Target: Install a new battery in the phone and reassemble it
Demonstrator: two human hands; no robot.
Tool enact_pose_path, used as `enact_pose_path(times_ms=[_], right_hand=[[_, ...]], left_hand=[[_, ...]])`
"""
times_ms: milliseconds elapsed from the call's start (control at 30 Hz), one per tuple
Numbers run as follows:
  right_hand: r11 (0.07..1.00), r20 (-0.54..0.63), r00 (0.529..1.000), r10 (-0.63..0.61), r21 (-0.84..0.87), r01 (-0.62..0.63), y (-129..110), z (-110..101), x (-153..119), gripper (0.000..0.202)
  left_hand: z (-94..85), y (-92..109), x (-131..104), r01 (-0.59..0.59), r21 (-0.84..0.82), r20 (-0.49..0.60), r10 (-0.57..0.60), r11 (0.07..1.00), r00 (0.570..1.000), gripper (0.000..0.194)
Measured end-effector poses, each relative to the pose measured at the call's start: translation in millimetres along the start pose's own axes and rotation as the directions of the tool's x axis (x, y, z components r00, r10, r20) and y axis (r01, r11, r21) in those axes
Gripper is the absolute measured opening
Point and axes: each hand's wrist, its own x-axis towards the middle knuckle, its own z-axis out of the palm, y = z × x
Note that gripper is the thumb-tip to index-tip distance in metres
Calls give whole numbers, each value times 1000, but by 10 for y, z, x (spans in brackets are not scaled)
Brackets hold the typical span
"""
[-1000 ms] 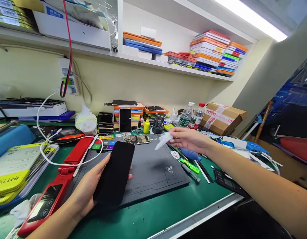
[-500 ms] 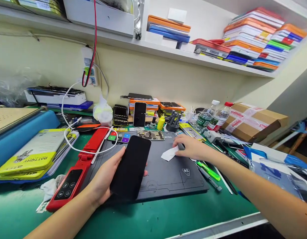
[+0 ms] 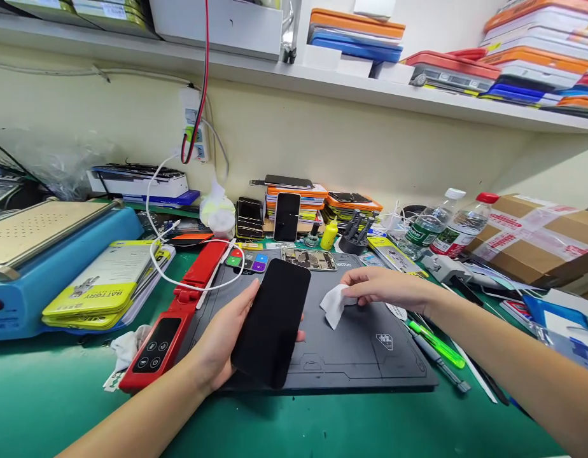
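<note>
My left hand [image 3: 227,337] is wrapped round a black phone screen or phone [image 3: 275,321], its dark glass tilted up toward me; its back is hidden. To the right, my right hand [image 3: 370,286] pinches a crumpled white wipe [image 3: 334,306] above the dark grey work mat [image 3: 342,375]. The wipe hangs from the fingertips, apart from the phone. Behind them, an opened phone [image 3: 309,259] with bare inner parts lies at the mat's far edge.
Left of the mat lie a red folding device [image 3: 172,334] and yellow battery packs [image 3: 98,286]. A white cable [image 3: 153,254] loops above them. Right are a green pen [image 3: 437,345], plastic bottles [image 3: 461,222] and a cardboard box [image 3: 537,235]. A yellow bottle [image 3: 329,235] stands behind.
My right hand has lifted the white wipe off the mat. My left hand still holds the phone. The whole view has turned leftward, shifting everything to the right.
</note>
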Motion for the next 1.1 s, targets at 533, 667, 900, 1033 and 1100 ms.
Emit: enact_pose_path(times_ms=[533,667,900,1033,1100], right_hand=[[790,-327,939,105,-546,-278,-390,217,72,31],[784,-364,927,88,-549,-289,-539,306,-36,34],[860,-600,797,65,-371,-350,-424,-169,198,35],[904,-707,707,33,-280,-322,-237,-358,555,38],[923,-717,696,43,-238,-302,-182,-370,720,40]], left_hand=[[-49,-14,25,22,-16,15,-22,1000,1000,58],[-54,-14,18,19,-14,21,-19,1000,1000,58],[-56,-22,18,26,-12,26,-25,1000,999,59],[-50,-31,19,16,-9,29,-16,1000,999,61],[-41,-29,19,5,-7,35,-5,1000,999,60]])
